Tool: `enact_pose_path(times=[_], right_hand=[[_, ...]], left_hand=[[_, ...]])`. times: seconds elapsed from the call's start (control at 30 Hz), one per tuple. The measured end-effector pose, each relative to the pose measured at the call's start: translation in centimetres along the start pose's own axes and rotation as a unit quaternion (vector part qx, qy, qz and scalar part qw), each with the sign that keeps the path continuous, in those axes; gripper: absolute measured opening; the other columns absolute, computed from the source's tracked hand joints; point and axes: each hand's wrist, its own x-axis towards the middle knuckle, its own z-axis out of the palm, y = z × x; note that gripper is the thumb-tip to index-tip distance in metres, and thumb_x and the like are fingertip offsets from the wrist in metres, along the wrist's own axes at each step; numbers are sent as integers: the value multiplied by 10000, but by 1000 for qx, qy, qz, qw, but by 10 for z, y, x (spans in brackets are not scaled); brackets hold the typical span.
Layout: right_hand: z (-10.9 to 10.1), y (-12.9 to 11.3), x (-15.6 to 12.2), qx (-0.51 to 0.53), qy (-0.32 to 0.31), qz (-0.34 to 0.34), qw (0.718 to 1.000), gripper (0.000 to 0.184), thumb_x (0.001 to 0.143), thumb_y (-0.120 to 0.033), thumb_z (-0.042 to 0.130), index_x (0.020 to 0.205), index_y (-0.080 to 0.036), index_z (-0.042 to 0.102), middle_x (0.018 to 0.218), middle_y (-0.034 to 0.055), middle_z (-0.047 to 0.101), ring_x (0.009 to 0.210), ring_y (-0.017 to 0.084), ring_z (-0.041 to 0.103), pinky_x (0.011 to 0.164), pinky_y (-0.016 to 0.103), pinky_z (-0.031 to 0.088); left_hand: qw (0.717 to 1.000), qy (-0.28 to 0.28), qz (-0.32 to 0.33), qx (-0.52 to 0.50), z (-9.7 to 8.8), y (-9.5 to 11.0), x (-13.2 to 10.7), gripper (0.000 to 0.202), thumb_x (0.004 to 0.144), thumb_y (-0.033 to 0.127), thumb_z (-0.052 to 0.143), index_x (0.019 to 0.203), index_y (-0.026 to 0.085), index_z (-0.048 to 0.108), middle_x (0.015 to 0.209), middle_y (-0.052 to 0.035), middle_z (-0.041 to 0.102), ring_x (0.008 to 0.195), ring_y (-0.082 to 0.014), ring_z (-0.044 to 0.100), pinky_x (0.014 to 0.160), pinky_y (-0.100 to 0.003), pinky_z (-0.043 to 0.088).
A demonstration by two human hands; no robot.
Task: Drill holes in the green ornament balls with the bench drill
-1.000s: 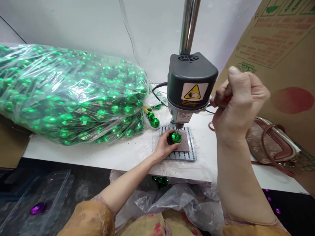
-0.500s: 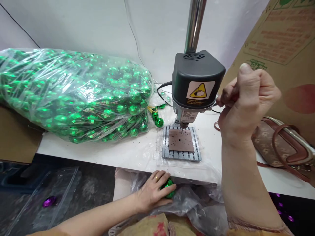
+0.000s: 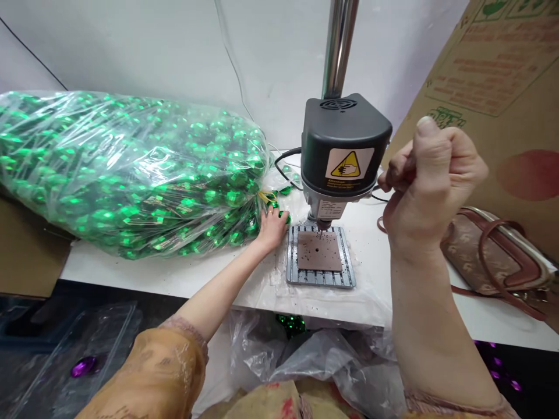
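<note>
My left hand (image 3: 274, 227) reaches across the white table to the tied neck of the big clear bag. Its fingers are curled over a shiny green faceted ball (image 3: 285, 217), which they partly cover. Raised at the right, my right hand (image 3: 430, 180) is closed in a fist round the feed lever of the drill press (image 3: 347, 145); the lever is mostly hidden by the fingers. Under the chuck, a brown square board (image 3: 327, 259) with a dark hole lies on the slotted metal base (image 3: 293, 273), sprinkled with dark shavings.
The clear bag full of green balls (image 3: 131, 174) fills the table's left side. More green balls (image 3: 292, 323) lie in plastic below the front edge. A patterned handbag (image 3: 476, 253) and a large cardboard box (image 3: 493, 110) stand right. A purple ball (image 3: 84, 366) lies lower left.
My left hand has left the green ball below the table edge and moved up and forward to the ball beside the bag's neck. My right hand keeps its grip on the lever.
</note>
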Motion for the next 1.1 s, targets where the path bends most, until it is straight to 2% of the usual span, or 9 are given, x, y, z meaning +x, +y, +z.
enact_pose_path(times=[0.07, 0.17, 0.27, 0.4, 0.5, 0.63, 0.8, 0.97, 1.1], right_hand=[[0, 1, 0, 7, 4, -7, 1000, 431, 926, -278, 623, 597, -217, 351, 479, -88, 413, 408, 23, 359, 395, 206, 293], [1, 2, 1, 17, 16, -12, 1000, 421, 917, -290, 629, 595, -224, 365, 474, -87, 418, 409, 30, 353, 390, 220, 293], [2, 3, 2, 19, 17, -12, 1000, 426, 903, -313, 651, 592, -229, 372, 472, -87, 415, 406, 37, 360, 388, 231, 292], [1, 4, 2, 13, 12, -10, 1000, 447, 883, -356, 685, 591, -227, 373, 473, -89, 421, 407, 36, 369, 390, 236, 285], [0, 4, 2, 10, 5, -14, 1000, 420, 909, -324, 655, 611, -220, 377, 492, -89, 420, 428, 27, 380, 408, 221, 303], [0, 4, 1, 12, 3, -17, 1000, 434, 914, -340, 663, 619, -218, 370, 504, -88, 417, 437, 17, 381, 411, 205, 304], [0, 3, 0, 16, 4, -13, 1000, 436, 911, -358, 676, 619, -214, 386, 504, -94, 431, 433, 11, 377, 411, 202, 307], [1, 3, 1, 27, 6, -10, 1000, 422, 892, -330, 686, 611, -221, 390, 491, -97, 433, 424, 23, 358, 391, 224, 289], [0, 3, 1, 29, 9, -12, 999, 421, 885, -330, 692, 608, -226, 392, 491, -91, 436, 426, 39, 367, 390, 246, 289]], left_hand=[[1000, 4, 19, -4, 5, -2, -3, 341, 841, 50, 737, 1133, 225, 710, 1258, -165, 627, 1373, -406, 530, 1218, -650, 308], [1000, -11, 4, -8, 10, -6, -6, 343, 899, 98, 689, 1217, 224, 699, 1273, -154, 609, 1222, -357, 632, 1198, -629, 339], [999, -20, 1, -29, 11, -10, -5, 325, 950, 167, 649, 1267, 228, 685, 1287, -147, 620, 1182, -335, 653, 1208, -648, 311], [990, 61, 36, -125, 6, -9, -14, 413, 880, 211, 730, 1287, 241, 670, 1310, -121, 653, 1272, -320, 609, 1257, -597, 266], [963, 113, 30, -241, 3, -2, -29, 467, 846, 298, 780, 1293, 225, 666, 1289, -112, 697, 1226, -293, 624, 1173, -483, 410], [925, 42, 13, -377, 5, 10, -47, 491, 886, 428, 742, 1327, 225, 670, 1295, -94, 728, 1134, -250, 663, 1027, -389, 508], [895, -28, 12, -446, 14, 19, -55, 550, 912, 512, 691, 1358, 193, 649, 1316, -119, 723, 1220, -284, 658, 1089, -427, 492], [881, -18, -4, -473, 26, 25, -57, 613, 820, 512, 805, 1310, 177, 654, 1316, -141, 706, 1262, -316, 641, 1133, -473, 470], [870, -22, 5, -493, 28, 30, -54, 640, 756, 503, 874, 1268, 181, 664, 1236, -125, 733, 1188, -307, 673, 1086, -466, 507]])
